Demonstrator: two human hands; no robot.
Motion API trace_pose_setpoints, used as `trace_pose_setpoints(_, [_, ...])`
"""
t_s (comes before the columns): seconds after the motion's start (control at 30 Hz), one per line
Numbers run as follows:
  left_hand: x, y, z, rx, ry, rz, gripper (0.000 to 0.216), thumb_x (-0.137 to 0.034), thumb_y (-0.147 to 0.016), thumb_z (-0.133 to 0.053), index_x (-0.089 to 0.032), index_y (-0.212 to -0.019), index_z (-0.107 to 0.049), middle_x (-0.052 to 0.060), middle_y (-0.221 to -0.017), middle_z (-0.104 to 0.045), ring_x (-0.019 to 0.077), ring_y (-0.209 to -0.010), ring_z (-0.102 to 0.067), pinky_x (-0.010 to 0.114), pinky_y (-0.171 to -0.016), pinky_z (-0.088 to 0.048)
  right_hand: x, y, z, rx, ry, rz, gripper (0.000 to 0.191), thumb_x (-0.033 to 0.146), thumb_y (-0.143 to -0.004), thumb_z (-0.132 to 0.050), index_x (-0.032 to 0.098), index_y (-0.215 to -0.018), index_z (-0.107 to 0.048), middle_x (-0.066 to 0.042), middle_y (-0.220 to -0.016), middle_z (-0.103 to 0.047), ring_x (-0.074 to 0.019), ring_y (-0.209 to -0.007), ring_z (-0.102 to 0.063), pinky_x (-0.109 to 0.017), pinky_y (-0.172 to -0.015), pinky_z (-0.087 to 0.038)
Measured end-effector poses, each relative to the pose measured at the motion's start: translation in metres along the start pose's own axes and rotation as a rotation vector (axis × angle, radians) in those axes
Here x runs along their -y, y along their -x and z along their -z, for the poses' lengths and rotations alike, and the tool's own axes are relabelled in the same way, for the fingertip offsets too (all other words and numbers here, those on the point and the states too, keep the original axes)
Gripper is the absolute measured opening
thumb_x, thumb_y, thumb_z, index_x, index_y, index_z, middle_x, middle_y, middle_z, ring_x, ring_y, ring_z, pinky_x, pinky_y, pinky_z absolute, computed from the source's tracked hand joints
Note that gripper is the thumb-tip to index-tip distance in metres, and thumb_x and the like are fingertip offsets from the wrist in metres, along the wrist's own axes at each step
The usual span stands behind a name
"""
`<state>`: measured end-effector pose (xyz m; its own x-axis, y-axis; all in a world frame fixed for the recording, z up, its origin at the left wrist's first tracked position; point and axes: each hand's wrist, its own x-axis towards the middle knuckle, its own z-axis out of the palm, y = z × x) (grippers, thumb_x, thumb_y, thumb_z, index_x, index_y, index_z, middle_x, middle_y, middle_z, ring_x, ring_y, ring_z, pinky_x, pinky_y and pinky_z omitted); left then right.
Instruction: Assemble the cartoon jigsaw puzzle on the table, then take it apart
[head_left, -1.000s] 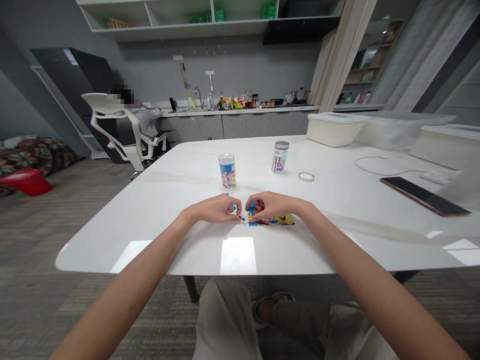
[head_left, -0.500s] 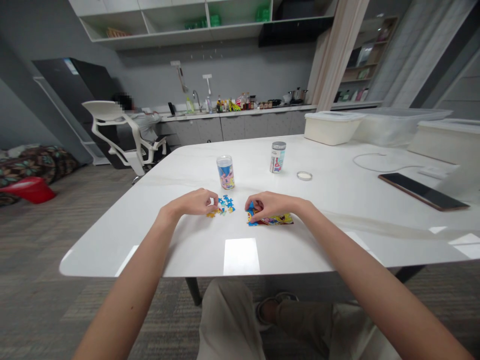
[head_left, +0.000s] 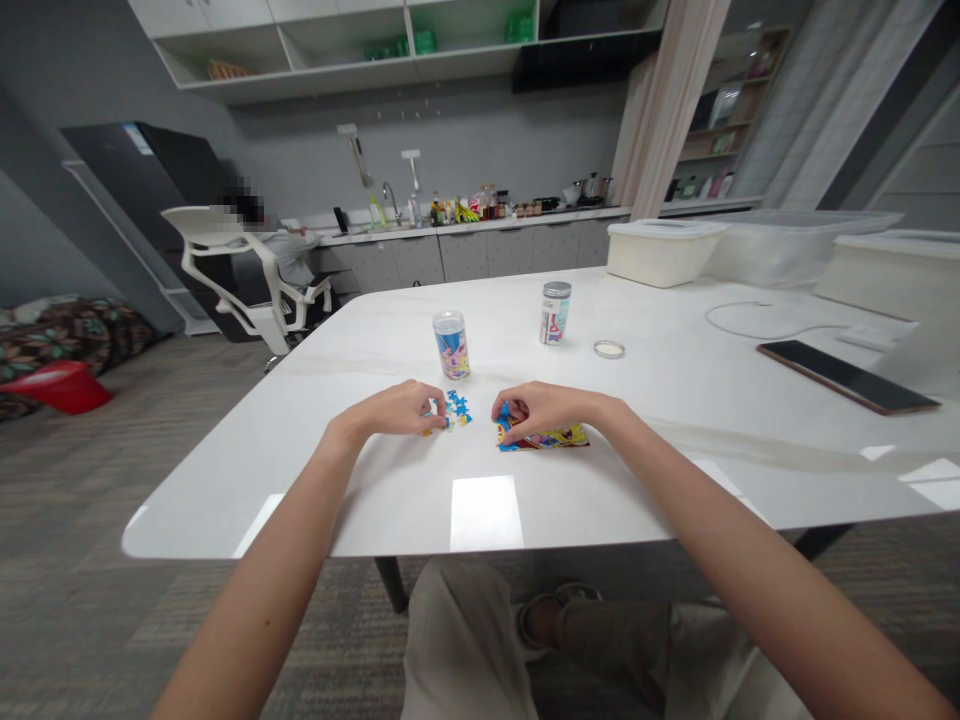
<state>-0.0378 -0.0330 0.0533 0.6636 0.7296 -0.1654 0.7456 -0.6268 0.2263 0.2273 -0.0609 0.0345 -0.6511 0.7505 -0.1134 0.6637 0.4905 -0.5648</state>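
My left hand (head_left: 411, 408) is closed in a pinch at the near left side of a small heap of loose jigsaw pieces (head_left: 458, 404), blue and yellow. A small blue piece shows at its fingertips; the hand partly hides the heap. Across from it, my right hand (head_left: 541, 408) has curled fingers and thumb gripping the left end of a joined cartoon jigsaw strip (head_left: 566, 438). Its palm covers part of the strip, which lies flat on the table. Just behind the loose pieces stands a clear jar with a cartoon print (head_left: 451, 346).
Farther back are a lidded printed can (head_left: 555, 314) and a round metal-rimmed lid (head_left: 609, 350). A phone (head_left: 847, 376), a white cable (head_left: 739, 325) and storage boxes (head_left: 664, 254) occupy the right of the white table (head_left: 315, 340). A seated person (head_left: 281, 255) is beyond, left.
My left hand has shifted slightly right over the loose pieces, covering more of them. My right hand stays on the jigsaw strip; the view has tilted slightly.
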Motion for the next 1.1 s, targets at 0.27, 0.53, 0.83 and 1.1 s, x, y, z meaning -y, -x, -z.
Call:
trace_pose_setpoints(0.27, [0.010, 0.003, 0.004, -0.073, -0.026, 0.109, 0.035, -0.045, -0.083, -0.052, -0.018, -0.098, -0.068, 0.003, -0.074, -0.068, 0.0163, -0.067, -0.061, 0.025, -0.064, -0.040, -0.005, -0.002, -0.001, 0.003, 0.010, 0.020, 0.048, 0.053, -0.072, -0.072, 0.020, -0.106, -0.065, -0.001, -0.077, -0.059, -0.0162, -0.070, -0.054, -0.026, -0.063, -0.039])
trace_pose_setpoints(0.53, [-0.005, 0.001, 0.000, 0.007, 0.034, -0.046, 0.025, -0.039, -0.076, -0.057, -0.019, -0.085, -0.069, -0.002, -0.062, -0.059, 0.0115, -0.054, -0.051, 0.023, -0.056, -0.037, -0.005, -0.001, -0.001, -0.007, 0.020, 0.026, 0.046, 0.052, -0.072, -0.072, 0.021, -0.106, -0.066, -0.002, -0.077, -0.060, -0.0169, -0.072, -0.055, -0.027, -0.064, -0.040])
trace_pose_setpoints(0.83, [0.003, 0.004, 0.003, 0.017, 0.020, 0.007, 0.030, -0.038, -0.077, -0.056, -0.018, -0.096, -0.067, 0.000, -0.067, -0.067, 0.0142, -0.059, -0.058, 0.024, -0.060, -0.040, -0.005, -0.001, -0.001, -0.002, 0.016, 0.017, 0.046, 0.051, -0.073, -0.072, 0.020, -0.105, -0.066, -0.002, -0.078, -0.060, -0.0168, -0.072, -0.055, -0.027, -0.063, -0.039])
trace_pose_setpoints(1.1, [0.010, 0.001, -0.001, 0.015, -0.003, 0.032, 0.033, -0.039, -0.080, -0.053, -0.017, -0.101, -0.066, 0.003, -0.073, -0.069, 0.0158, -0.064, -0.062, 0.025, -0.065, -0.042, -0.003, -0.001, -0.001, 0.003, 0.014, 0.006, 0.045, 0.051, -0.073, -0.071, 0.020, -0.105, -0.065, -0.002, -0.076, -0.060, -0.0166, -0.071, -0.055, -0.027, -0.063, -0.039])
